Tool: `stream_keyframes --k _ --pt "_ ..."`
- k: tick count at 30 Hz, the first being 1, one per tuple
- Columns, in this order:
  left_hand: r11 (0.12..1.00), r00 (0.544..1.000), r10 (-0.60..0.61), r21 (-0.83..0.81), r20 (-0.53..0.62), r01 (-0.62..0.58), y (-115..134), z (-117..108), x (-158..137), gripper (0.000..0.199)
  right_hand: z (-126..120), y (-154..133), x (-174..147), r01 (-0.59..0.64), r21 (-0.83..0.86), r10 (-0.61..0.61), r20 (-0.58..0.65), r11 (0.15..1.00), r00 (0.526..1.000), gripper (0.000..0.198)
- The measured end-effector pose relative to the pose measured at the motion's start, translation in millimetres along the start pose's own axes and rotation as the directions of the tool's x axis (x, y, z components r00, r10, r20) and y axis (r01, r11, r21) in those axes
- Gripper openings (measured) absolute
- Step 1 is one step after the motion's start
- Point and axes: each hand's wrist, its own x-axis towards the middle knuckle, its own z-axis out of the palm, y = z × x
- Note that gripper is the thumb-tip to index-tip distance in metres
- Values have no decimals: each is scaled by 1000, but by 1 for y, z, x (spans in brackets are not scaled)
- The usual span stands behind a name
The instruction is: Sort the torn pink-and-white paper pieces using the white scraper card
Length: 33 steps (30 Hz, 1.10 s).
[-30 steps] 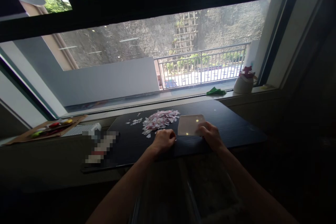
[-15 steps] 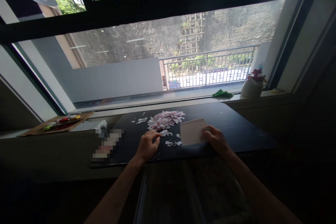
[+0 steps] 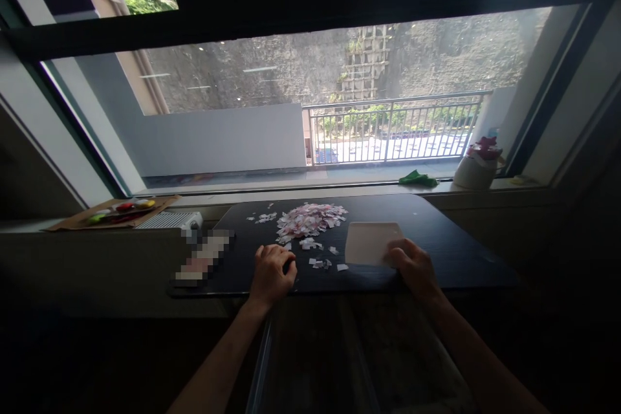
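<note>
My right hand (image 3: 412, 266) grips the right edge of a pale, flat rectangular piece (image 3: 369, 242) with rounded corners, perhaps a shallow lid or tray. It is held over the dark table (image 3: 451, 259). My left hand (image 3: 273, 273) rests at the near side of the table with its fingers curled in and the thumb bent towards them; what it holds, if anything, is hidden. Just beyond it lies a heap of small white and pinkish paper scraps (image 3: 310, 220). Several loose scraps (image 3: 320, 264) are scattered between my hands.
A pixelated object (image 3: 204, 259) lies at the table's left. On the sill are brown paper with colourful items (image 3: 123, 210), a white grooved box (image 3: 167, 220), a green cloth (image 3: 418, 178) and a white jug (image 3: 478, 168). A large window (image 3: 272, 123) stands behind.
My right hand and the pale piece have shifted right, away from the loose scraps, uncovering a scrap by its former edge. My left hand stays near the pile, fingers more curled. The view has shifted slightly.
</note>
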Motion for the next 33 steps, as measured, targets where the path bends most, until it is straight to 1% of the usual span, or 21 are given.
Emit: stream_keyframes --k 4,8,11,15,18,22,26,28,30,32,33 --pt "1000 1000 -3 24 -3 3 3 0 -2 13 -12 -3 -7 32 -49 -30 37 998 999 17" --pt "1000 1000 0 30 0 0 3 1 -2 13 -25 -7 -11 61 -116 -62 -8 991 998 16" --pt "999 1000 4 34 1 -4 3 1 -2 13 -20 -11 -11 86 -159 -88 -8 984 996 16" --pt "999 1000 14 41 9 -14 4 0 -2 14 1 -15 -10 121 -206 -111 57 971 992 20" --pt "999 1000 16 46 10 -16 4 0 -2 14 9 -17 -9 141 -237 -125 81 961 989 25" --pt "999 1000 18 44 11 -19 5 0 -2 13 3 -20 -14 160 -265 -142 86 951 986 26" --pt "999 1000 17 45 1 -17 6 1 -3 14 -10 -21 -20 194 -309 -151 159 931 976 23" --pt "999 1000 17 48 -3 -17 7 1 -3 13 -16 -23 -24 210 -373 -170 139 904 976 23" --pt "998 1000 19 52 -5 -18 7 1 -3 13 -20 -26 -28 220 -420 -206 79 880 975 24" --pt "998 1000 22 55 -8 -21 7 1 -3 13 -22 -31 -33 231 -417 -235 41 879 971 24" --pt "998 1000 23 57 -9 -22 7 1 -3 13 -22 -33 -34 237 -406 -241 43 883 970 24"
